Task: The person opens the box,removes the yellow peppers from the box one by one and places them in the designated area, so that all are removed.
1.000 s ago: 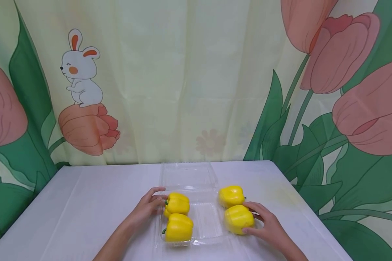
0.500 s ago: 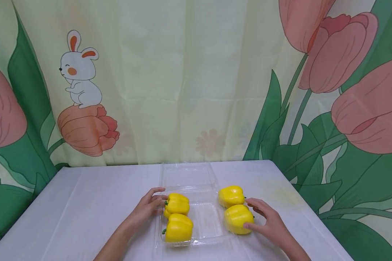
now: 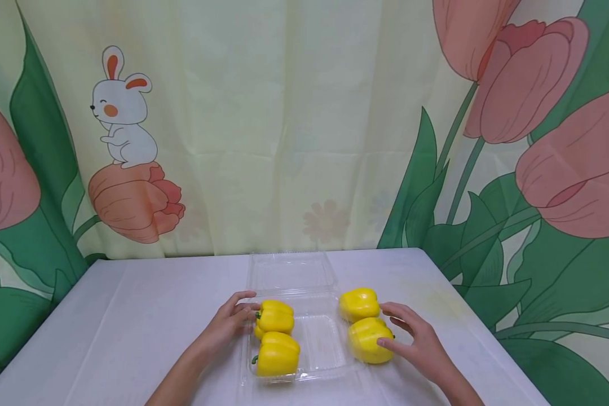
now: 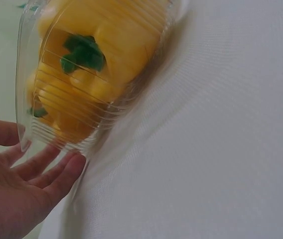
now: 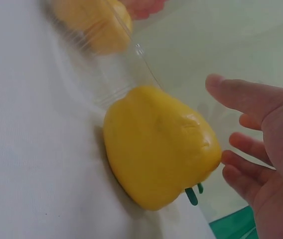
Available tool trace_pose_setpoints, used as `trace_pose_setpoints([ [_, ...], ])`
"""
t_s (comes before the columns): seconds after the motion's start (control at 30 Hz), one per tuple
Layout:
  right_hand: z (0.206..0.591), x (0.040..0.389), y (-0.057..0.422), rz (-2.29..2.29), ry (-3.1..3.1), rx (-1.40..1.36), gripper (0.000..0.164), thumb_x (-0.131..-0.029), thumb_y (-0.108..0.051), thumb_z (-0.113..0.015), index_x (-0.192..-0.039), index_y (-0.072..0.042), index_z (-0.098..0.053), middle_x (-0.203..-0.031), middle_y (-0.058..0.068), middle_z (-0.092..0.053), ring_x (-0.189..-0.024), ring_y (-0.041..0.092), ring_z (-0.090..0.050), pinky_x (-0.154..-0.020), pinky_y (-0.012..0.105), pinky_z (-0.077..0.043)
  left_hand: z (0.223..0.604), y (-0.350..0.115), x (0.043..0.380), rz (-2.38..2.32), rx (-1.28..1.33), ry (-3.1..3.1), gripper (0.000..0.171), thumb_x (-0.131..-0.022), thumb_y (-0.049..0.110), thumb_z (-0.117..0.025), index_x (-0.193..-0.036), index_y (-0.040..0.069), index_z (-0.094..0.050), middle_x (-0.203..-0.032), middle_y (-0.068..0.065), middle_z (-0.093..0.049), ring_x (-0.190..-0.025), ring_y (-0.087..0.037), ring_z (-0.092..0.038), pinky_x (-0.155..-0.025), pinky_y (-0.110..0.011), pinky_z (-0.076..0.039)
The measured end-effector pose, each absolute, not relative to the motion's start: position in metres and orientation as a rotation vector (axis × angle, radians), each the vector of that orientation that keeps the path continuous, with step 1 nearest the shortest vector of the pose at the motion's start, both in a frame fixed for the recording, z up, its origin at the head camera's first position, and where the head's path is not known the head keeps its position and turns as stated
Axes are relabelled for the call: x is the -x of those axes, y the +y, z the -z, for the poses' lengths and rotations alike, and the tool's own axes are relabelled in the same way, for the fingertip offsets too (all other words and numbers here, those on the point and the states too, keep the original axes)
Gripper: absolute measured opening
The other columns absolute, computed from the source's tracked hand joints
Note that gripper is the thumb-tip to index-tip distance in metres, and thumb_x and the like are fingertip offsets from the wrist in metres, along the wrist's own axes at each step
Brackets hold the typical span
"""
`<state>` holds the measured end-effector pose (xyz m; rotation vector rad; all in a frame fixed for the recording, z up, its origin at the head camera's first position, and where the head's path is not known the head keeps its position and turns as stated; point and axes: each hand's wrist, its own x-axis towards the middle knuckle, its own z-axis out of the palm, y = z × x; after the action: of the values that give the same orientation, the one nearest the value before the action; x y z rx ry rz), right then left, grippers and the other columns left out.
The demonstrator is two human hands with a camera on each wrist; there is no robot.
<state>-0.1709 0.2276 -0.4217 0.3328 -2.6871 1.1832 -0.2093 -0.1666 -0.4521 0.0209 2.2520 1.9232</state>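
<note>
Two yellow bell peppers lie in the left half of a clear plastic clamshell box [image 3: 325, 341], a rear one [image 3: 276, 317] and a front one [image 3: 278, 354]. My left hand [image 3: 230, 320] touches the box's left wall, fingers fairly straight at the rim; their green stems show through the ribbed wall in the left wrist view. Right of the box, two more yellow bell peppers sit on the cloth, one behind [image 3: 359, 304] and one nearer [image 3: 369, 340]. Around the nearer pepper's stem end, my right hand [image 5: 276, 149] spreads its fingers and thumb, fingertips close to its skin.
Behind the box base its clear lid [image 3: 292, 272] lies folded back, near the far edge of the white-covered table [image 3: 147, 321]. A curtain [image 3: 254, 141] printed with tulips and a rabbit hangs behind the table.
My right hand's fingers have moved back slightly off the nearer pepper on the right and spread wider. The left hand and all the peppers stay in place.
</note>
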Motion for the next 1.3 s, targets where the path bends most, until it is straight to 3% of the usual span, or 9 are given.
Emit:
trace_pose_setpoints([
  [0.43, 0.414, 0.17, 0.217, -1.261, -2.643, -0.383, 0.059, -0.078, -0.028, -0.08, -0.13, -0.013, -0.057, -0.132, 0.004, -0.058, -0.119, 0.024, -0.057, -0.096, 0.04, -0.052, 0.453, -0.166, 0.211, -1.914, -0.024, 2.257, 0.04, -0.1, 0.02, -0.049, -0.14, 0.016, -0.042, -0.13, -0.009, -0.06, -0.102, -0.017, -0.061, -0.09, -0.036, -0.056],
  [0.5, 0.414, 0.17, 0.216, -1.259, -2.64, -0.387, 0.059, -0.078, -0.027, -0.08, -0.13, -0.014, -0.057, -0.133, 0.003, -0.058, -0.118, 0.018, -0.058, -0.096, 0.038, -0.052, 0.453, -0.165, 0.21, -1.91, -0.021, 2.262, 0.04, -0.1, 0.019, -0.049, -0.14, 0.016, -0.042, -0.13, -0.009, -0.06, -0.102, -0.018, -0.061, -0.09, -0.036, -0.056],
  [1.3, 0.409, 0.173, 0.194, -1.353, -2.619, -0.478, 0.059, -0.076, -0.023, -0.082, -0.129, -0.016, -0.059, -0.133, -0.001, -0.057, -0.119, 0.022, -0.058, -0.097, 0.03, -0.052, 0.452, -0.163, 0.21, -1.905, 0.01, 2.274, 0.039, -0.099, 0.019, -0.049, -0.138, 0.017, -0.044, -0.129, -0.007, -0.061, -0.103, -0.017, -0.062, -0.09, -0.037, -0.056],
])
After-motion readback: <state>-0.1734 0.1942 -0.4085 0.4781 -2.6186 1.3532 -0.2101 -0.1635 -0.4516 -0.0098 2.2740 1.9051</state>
